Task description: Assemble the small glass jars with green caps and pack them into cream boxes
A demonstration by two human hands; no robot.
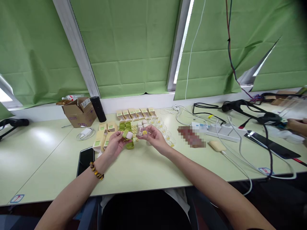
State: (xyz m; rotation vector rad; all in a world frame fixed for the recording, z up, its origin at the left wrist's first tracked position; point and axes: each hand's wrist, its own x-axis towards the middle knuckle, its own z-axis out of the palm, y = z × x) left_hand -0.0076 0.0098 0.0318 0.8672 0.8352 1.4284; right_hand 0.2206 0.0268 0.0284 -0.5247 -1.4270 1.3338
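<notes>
My left hand (115, 145) grips a small green case (125, 134) with a pale pinkish-white piece (129, 135) showing at its end. Close by on the right, my right hand (154, 138) pinches a clear plastic case (142, 132) with a round yellow sticker on it. The two items are near each other above the table, apart. Beyond and below them lie another green case (130, 146) and several small yellow pieces (134, 127). To the right is a cluster of clear round containers (169, 139) with yellow stickers, partly behind my right hand.
Small open cartons (132, 114) line the back, with more cartons (98, 140) at left beside a phone (85, 158). A cardboard box (79, 112) and black cylinder (98, 109) stand back left. On the right are a power strip (225, 132), cables and another person's hand (297, 127).
</notes>
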